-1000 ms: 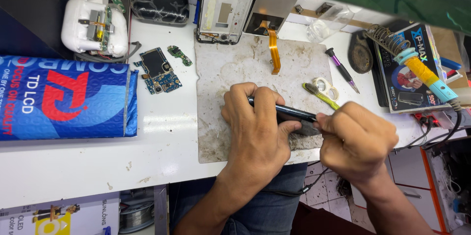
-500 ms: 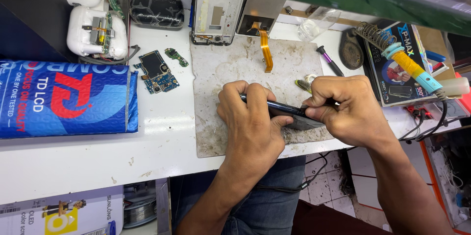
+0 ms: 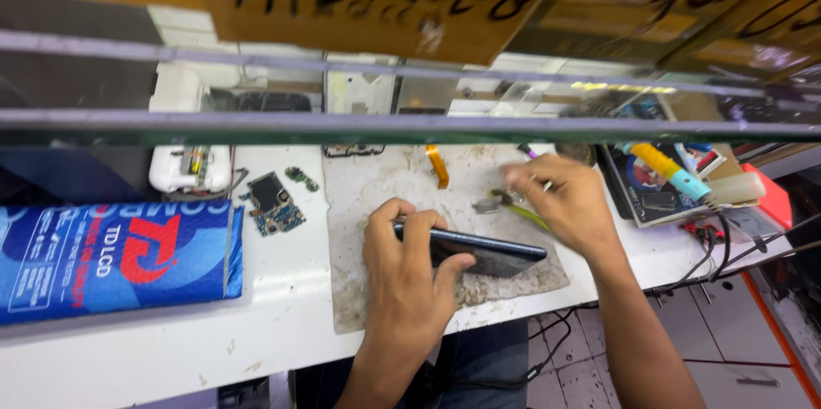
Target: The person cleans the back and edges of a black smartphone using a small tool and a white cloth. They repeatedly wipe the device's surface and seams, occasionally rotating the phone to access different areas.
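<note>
My left hand (image 3: 409, 262) grips a dark phone (image 3: 487, 251), holding it on edge over a stained work mat (image 3: 376, 195). My right hand (image 3: 560, 200) is off the phone, further back on the mat, blurred, its fingers by a green-handled tool (image 3: 523, 212) and a small round part (image 3: 486, 204). Whether it grips the tool is unclear. An orange flex strip (image 3: 438, 165) lies at the mat's far edge.
A small circuit board (image 3: 274, 204) and a white device (image 3: 190, 168) lie left of the mat, with a blue padded bag (image 3: 111, 257) beyond. A soldering iron (image 3: 671, 168) rests on a box at right. A glass shelf edge (image 3: 410, 123) crosses overhead.
My right hand has left the phone and moved back toward the green-handled tool. My left hand keeps hold of the phone. The camera has tilted upward, bringing the shelf into view.
</note>
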